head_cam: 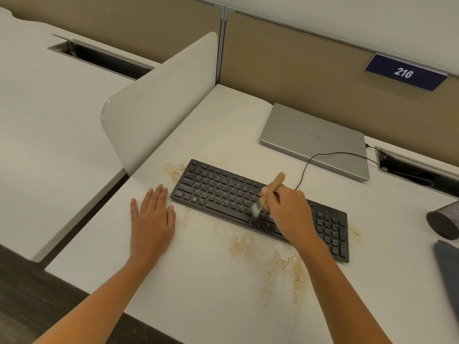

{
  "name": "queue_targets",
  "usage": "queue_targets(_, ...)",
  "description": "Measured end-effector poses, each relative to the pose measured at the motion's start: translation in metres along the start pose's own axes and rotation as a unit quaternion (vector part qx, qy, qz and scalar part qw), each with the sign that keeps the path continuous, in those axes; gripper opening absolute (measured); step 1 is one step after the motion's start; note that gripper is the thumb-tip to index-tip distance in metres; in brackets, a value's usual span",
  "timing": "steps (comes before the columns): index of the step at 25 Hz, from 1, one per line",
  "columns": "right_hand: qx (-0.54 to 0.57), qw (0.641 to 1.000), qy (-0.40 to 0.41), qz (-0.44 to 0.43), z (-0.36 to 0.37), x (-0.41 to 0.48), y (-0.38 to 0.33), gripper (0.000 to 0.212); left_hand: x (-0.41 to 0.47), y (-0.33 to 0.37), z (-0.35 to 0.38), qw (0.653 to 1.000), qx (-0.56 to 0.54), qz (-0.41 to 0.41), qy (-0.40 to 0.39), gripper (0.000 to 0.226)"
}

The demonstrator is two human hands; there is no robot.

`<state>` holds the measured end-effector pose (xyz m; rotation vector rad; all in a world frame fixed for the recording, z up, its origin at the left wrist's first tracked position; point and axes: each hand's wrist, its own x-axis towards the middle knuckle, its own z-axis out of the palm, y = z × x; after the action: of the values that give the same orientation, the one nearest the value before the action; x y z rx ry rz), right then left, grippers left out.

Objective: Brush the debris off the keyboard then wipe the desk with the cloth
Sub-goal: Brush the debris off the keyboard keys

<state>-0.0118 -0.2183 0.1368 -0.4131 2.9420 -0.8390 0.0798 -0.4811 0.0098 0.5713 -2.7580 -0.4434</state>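
beige cubicle panels back a pale bench (218, 311) that carries a black keyboard (223, 192) set at a slant, with a closed silver laptop (315, 140) behind it and a thin black cable (323, 155) running between them.

the job looks to be in its first part. the keys that show appear mostly free of grit, while tan debris (285, 269) lies in patches on the bench: off the keyboard's left end, along its near edge, and thickest in front of its right half. a small patch also sits beyond the number pad. so brushing seems well on, though the keys under the right hand cannot be checked, and no wiping appears to have been done.

the right hand (288, 212) is curled round the wooden handle of a small brush (269, 192), its pale bristles down on the keys near the middle of the keyboard's near rows. the left hand (152, 219) lies flat, fingers straight, palm on the bench just beside the keyboard's left end, holding nothing; whether a fingertip touches the case i cannot tell.

what looks like the cloth (447, 274), dark grey, lies at the right edge, well apart from both hands, beside a dark cylinder (444, 219).
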Motion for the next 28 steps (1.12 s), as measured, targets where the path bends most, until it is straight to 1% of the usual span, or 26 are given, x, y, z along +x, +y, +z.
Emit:
queue_targets(1,0.021,1.0,0.002,0.017,0.003,-0.005,0.0,0.039,-0.001,0.0,0.0,1.0,0.001,-0.001,0.0,0.064)
queue_targets(3,0.043,0.997,-0.029,0.055,0.011,-0.016,0.003,0.037,-0.002,0.0,0.0,1.0,0.003,-0.001,0.0,0.064)
queue_targets(4,0.061,0.995,-0.023,0.073,0.013,-0.022,0.005,0.035,-0.001,0.001,0.0,1.0,0.001,-0.001,-0.001,0.064)
queue_targets(7,0.114,0.983,0.088,0.117,0.017,-0.032,0.014,0.033,0.001,0.001,0.001,1.0,-0.002,-0.001,0.0,0.064)
queue_targets(8,0.12,0.981,0.094,0.121,0.018,-0.034,0.016,0.035,0.0,0.001,0.001,1.0,-0.001,-0.001,0.001,0.063)
queue_targets(11,0.156,0.978,0.041,0.131,0.02,-0.041,0.015,0.035,-0.001,-0.001,0.0,1.0,-0.005,-0.001,0.001,0.062)
queue_targets(14,0.147,0.97,0.117,0.153,0.02,-0.044,0.016,0.035,0.0,0.001,0.001,1.0,-0.006,0.001,0.0,0.062)
queue_targets(15,0.141,0.971,0.119,0.151,0.022,-0.045,0.016,0.035,0.0,0.001,0.001,1.0,-0.007,0.0,0.001,0.062)
queue_targets(17,0.13,0.98,0.067,0.138,0.025,-0.048,0.014,0.038,-0.001,0.001,0.001,1.0,-0.011,-0.002,0.002,0.061)
queue_targets(18,0.124,0.981,0.057,0.139,0.025,-0.05,0.013,0.038,-0.001,0.001,0.001,1.0,-0.012,-0.003,0.001,0.061)
queue_targets(19,0.124,0.979,0.077,0.141,0.025,-0.052,0.014,0.038,0.0,0.0,0.001,1.0,-0.012,-0.002,0.001,0.061)
queue_targets(21,0.129,0.967,0.156,0.153,0.023,-0.058,0.022,0.036,0.0,0.001,0.001,1.0,-0.01,0.001,0.0,0.061)
queue_targets(22,0.131,0.963,0.174,0.159,0.022,-0.059,0.025,0.036,0.0,0.001,0.001,1.0,-0.009,0.0,-0.001,0.061)
queue_targets(25,0.181,0.961,0.132,0.16,0.021,-0.064,0.03,0.034,-0.001,0.0,0.0,1.0,-0.007,-0.001,-0.004,0.061)
queue_targets(26,0.202,0.957,0.133,0.16,0.019,-0.067,0.029,0.031,-0.001,0.0,0.0,1.0,-0.009,0.001,-0.003,0.061)
queue_targets(28,0.217,0.944,0.177,0.171,0.018,-0.07,0.032,0.029,-0.001,0.001,0.0,1.0,-0.012,0.002,-0.002,0.061)
